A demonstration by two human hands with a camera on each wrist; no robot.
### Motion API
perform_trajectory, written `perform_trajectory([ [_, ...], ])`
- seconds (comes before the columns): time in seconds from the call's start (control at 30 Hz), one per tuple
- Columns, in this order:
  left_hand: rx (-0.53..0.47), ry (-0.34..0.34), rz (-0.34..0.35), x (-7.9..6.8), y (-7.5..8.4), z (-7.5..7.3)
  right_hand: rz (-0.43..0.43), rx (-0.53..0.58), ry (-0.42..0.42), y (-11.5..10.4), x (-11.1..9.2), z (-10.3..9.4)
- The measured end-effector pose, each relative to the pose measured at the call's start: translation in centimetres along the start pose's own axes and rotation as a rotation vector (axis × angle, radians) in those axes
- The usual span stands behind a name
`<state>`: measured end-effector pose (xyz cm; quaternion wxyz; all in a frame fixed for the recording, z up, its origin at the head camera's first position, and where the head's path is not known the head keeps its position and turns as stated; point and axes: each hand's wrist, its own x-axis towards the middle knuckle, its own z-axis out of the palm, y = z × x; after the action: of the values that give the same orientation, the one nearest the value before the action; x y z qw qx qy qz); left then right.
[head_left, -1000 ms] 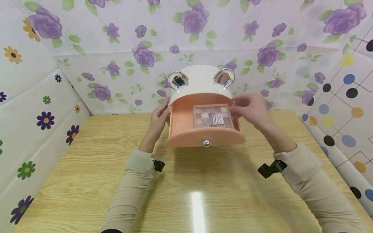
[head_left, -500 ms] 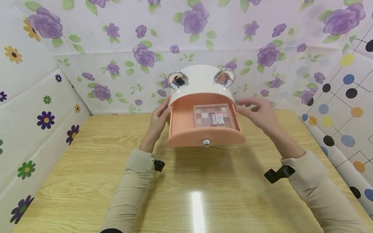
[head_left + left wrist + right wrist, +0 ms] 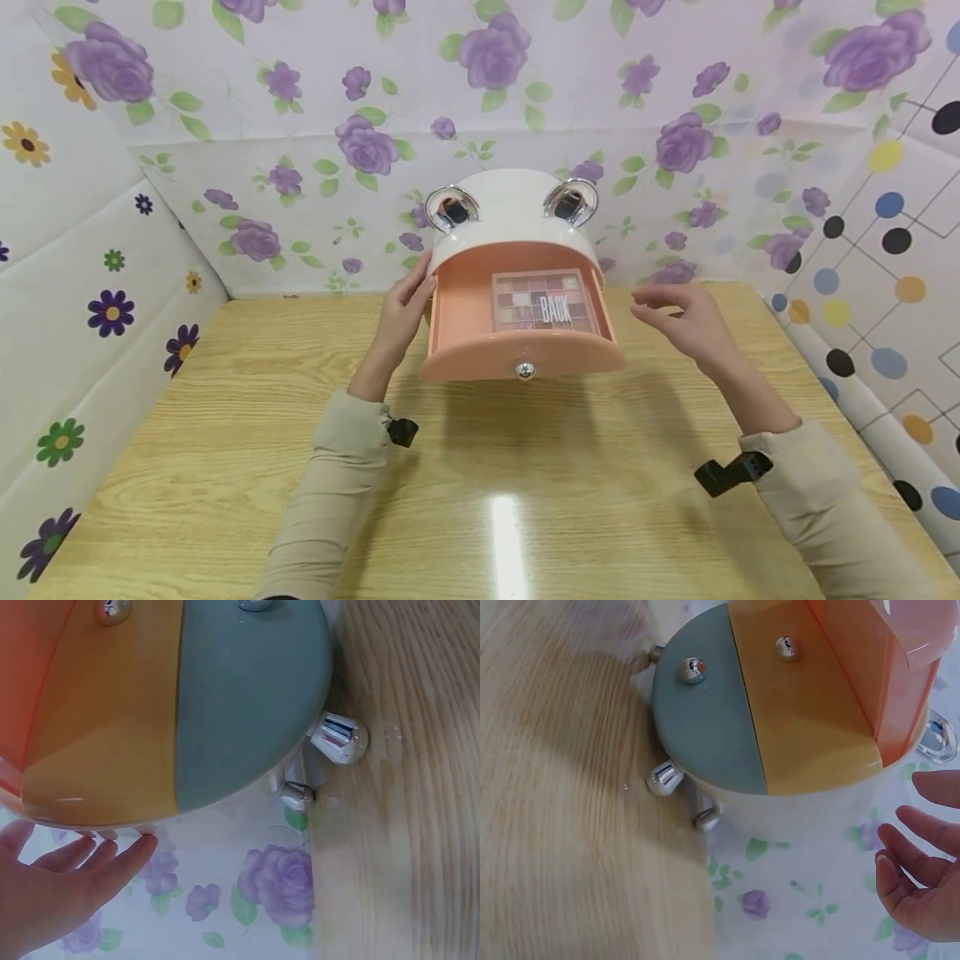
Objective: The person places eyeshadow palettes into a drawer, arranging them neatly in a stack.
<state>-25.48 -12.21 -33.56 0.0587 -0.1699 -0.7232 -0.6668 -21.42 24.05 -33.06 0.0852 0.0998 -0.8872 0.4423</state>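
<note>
A white rounded storage box [image 3: 513, 200] with chrome eye-like rings stands on the table, its coral top drawer [image 3: 472, 357] pulled out. Inside the drawer's right half lies an eyeshadow palette [image 3: 543, 302] with a clear lid printed "BACK". My left hand [image 3: 401, 321] rests against the box's left side, its fingers extended along the curved wall in the left wrist view. Off to the right of the box, my right hand [image 3: 690, 325] hovers with loosely bent fingers and holds nothing. Below the coral drawer, a yellow drawer [image 3: 802, 712] and a grey-green drawer [image 3: 705, 727] are closed.
The box stands on short chrome feet [image 3: 664, 778] near the back edge of the wooden table [image 3: 480, 467]. A flowered cloth [image 3: 300, 75] hangs behind it, and patterned side panels flank the table.
My right hand has withdrawn from the drawer's right side, moving rightward and slightly toward me. The left hand stays on the box, and the palette keeps its place in the drawer.
</note>
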Motion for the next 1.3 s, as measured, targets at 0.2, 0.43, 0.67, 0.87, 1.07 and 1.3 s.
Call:
perform_trajectory([
  [0.2,0.021,-0.008,-0.017,0.0,-1.1,-0.7,-0.007,0.008,0.014,0.7,-0.6,-0.3],
  [0.43,0.384,0.06,0.087,-2.2,-0.9,-2.6,-0.055,-0.09,0.103,1.7,-2.1,-1.2],
  [0.67,0.909,0.09,0.144,-4.9,-1.9,-4.7,-0.258,-0.366,0.263,3.8,-2.8,-1.5],
  [0.87,0.856,0.057,0.206,-6.0,-2.2,-4.8,-0.276,-0.336,0.234,4.2,-3.1,-1.3],
  [1.07,0.58,-0.111,0.295,-5.5,-1.5,-3.8,-0.307,-0.112,-0.025,2.3,-3.2,0.0],
  [1.3,0.545,-0.105,0.295,-5.0,-1.7,-3.5,-0.361,-0.145,-0.052,1.0,-2.6,2.2],
])
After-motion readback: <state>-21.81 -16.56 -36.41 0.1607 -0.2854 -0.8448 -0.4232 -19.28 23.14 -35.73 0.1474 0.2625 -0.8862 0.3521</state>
